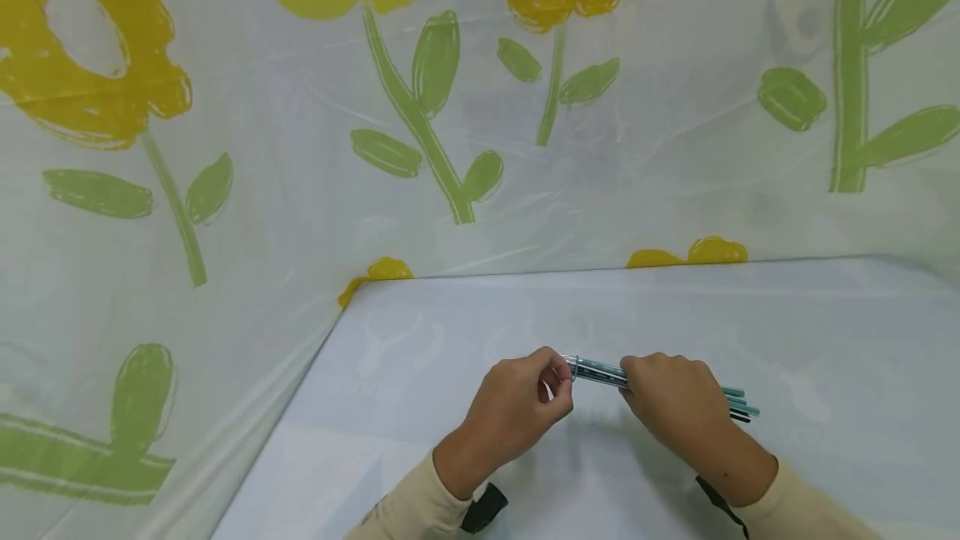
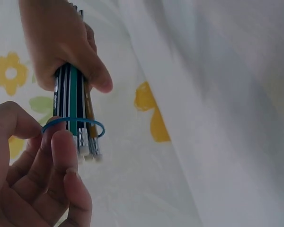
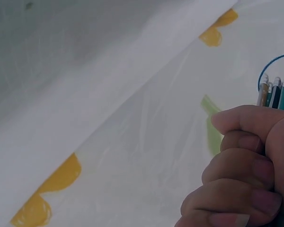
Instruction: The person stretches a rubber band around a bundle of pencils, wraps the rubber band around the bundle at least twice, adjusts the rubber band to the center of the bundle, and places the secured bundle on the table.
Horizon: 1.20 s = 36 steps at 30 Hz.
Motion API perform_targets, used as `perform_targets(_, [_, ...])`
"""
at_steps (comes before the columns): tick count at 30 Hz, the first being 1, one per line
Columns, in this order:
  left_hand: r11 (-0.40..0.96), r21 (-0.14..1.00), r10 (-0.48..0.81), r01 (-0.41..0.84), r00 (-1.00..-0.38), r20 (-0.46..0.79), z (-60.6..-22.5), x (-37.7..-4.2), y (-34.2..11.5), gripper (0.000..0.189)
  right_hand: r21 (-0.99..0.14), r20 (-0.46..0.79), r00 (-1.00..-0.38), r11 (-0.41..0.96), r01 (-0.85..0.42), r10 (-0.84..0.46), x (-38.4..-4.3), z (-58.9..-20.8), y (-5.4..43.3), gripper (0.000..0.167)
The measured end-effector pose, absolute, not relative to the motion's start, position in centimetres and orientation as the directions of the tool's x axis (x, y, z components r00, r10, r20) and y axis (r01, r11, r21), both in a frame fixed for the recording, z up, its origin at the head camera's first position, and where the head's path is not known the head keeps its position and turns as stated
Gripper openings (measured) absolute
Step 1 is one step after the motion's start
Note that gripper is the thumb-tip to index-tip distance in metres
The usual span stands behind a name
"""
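My right hand (image 1: 678, 402) grips a bundle of pencils (image 1: 600, 372) around its middle, above the white table. The pencils are green, dark striped and yellowish, with white erasers in silvery ferrules (image 2: 84, 144) facing my left hand. A thin blue rubber band (image 2: 75, 119) loops loosely around the eraser ends. Thumb and finger of my left hand (image 1: 517, 402) pinch one side of that band, its other fingers loosely bent beneath. In the right wrist view, the band (image 3: 267, 68) arches out beside the erasers, above curled fingers (image 3: 236, 165). The opposite pencil ends stick out past my right hand.
A white tabletop (image 1: 420, 407) spreads beneath both hands. Behind it and at the left hangs a pale curtain (image 1: 285, 148) printed with yellow flowers and green leaves. Dark straps (image 1: 483, 508) cross both wrists near the beige sleeves.
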<state>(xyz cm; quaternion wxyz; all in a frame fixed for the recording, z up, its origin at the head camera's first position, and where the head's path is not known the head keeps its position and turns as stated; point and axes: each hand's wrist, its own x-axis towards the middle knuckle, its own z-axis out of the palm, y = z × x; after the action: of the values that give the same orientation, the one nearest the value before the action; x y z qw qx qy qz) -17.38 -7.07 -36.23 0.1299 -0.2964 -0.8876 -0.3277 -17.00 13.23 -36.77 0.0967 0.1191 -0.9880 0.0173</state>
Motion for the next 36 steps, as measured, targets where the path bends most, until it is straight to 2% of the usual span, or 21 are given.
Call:
perform_targets(10, [0.544, 0.657, 0.472, 0.522, -0.838, 0.275, -36.0, -17.3, -6.5, 0.012, -0.011, 0.197, -0.959, 0.978, -0.210, -0.204, -17.3, -36.4, 14.4, 0.016])
perform_targets(17, [0.521, 0.695, 0.460, 0.495, -0.849, 0.260, -36.0, -17.5, -6.8, 0.009, -0.060, 0.219, -0.956, 0.975, -0.212, -0.195, -17.6, -36.1, 14.4, 0.012])
perform_targets(21, [0.516, 0.662, 0.502, 0.543, -0.818, 0.280, -36.2, -17.3, -6.7, 0.007, -0.055, 0.205, -0.959, 0.975, -0.213, -0.198, -17.5, -36.2, 14.4, 0.011])
perform_targets(26, [0.504, 0.569, 0.553, 0.650, -0.749, 0.365, -36.2, -17.0, -6.6, 0.007, -0.043, 0.199, -0.958, 0.975, -0.216, -0.204, -17.5, -36.3, 14.5, 0.011])
perform_targets(36, [0.478, 0.393, 0.601, 0.785, -0.619, 0.505, -36.1, -16.6, -6.5, 0.005, -0.032, 0.247, -0.947, 0.975, -0.220, -0.206, -17.8, -36.7, 14.7, 0.013])
